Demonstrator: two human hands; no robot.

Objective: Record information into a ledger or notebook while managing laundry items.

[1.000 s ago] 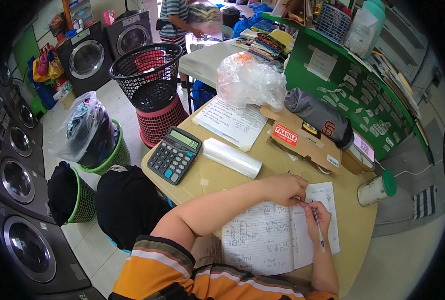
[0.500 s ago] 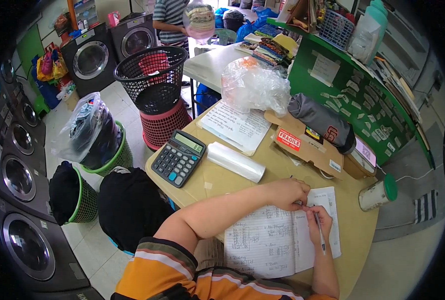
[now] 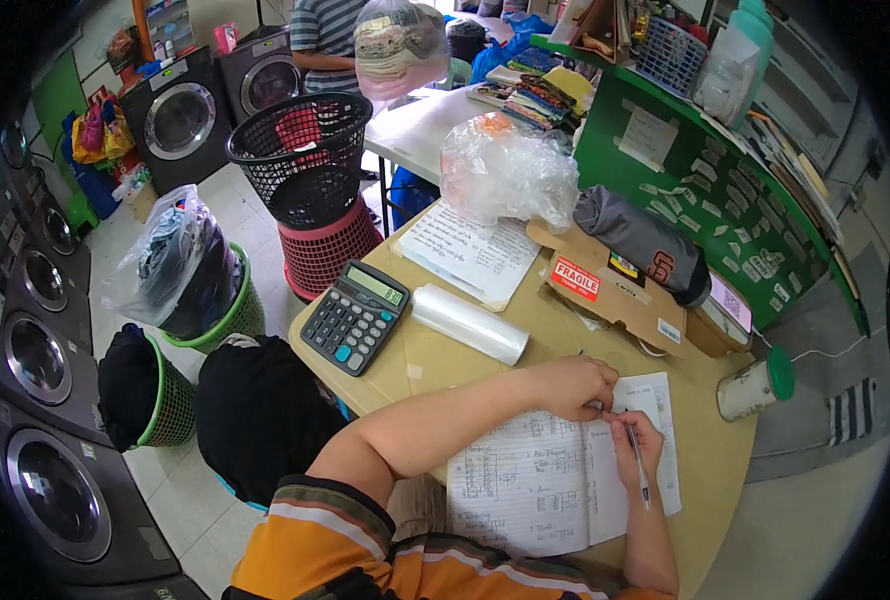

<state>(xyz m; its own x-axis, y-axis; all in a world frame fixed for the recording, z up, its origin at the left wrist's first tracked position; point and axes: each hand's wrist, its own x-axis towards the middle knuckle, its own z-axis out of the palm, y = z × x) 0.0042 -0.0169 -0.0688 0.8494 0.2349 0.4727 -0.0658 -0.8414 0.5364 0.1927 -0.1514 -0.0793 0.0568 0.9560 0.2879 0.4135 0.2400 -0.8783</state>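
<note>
Notebook [image 3: 550, 490] lies spread on the yellowish tabletop [image 3: 710, 480], handwriting on its ruled pages. At its 1 o'clock, the right hand [image 3: 650, 440] has its fingers closed around a pen [image 3: 641, 475], whose lower end points toward 6 o'clock, along the wrist. Over the notebook's 12 o'clock edge is the left hand [image 3: 577, 386], its fingers bent and meeting the right fingertips; I cannot tell whether they grasp anything.

Outward from the notebook, a dark calculator [image 3: 355, 320] sits at 10 o'clock, and just beside it, at 11, a clear plastic roll [image 3: 470, 323]. Beyond the roll are handwritten sheets [image 3: 475, 250]; at 12, a crumpled clear bag [image 3: 505, 170]. Between 12 and 1 is a cardboard box [image 3: 615, 290], with a grey rolled cloth [image 3: 640, 245] against its far side. A jar [image 3: 750, 388] with a green lid stands at 2.

Off the tabletop, dark clothes [image 3: 265, 420] are heaped toward 9, and stacked baskets [image 3: 300, 165] stand between 10 and 11. Farther out at 11 is a person [image 3: 323, 45] in a striped shirt.
</note>
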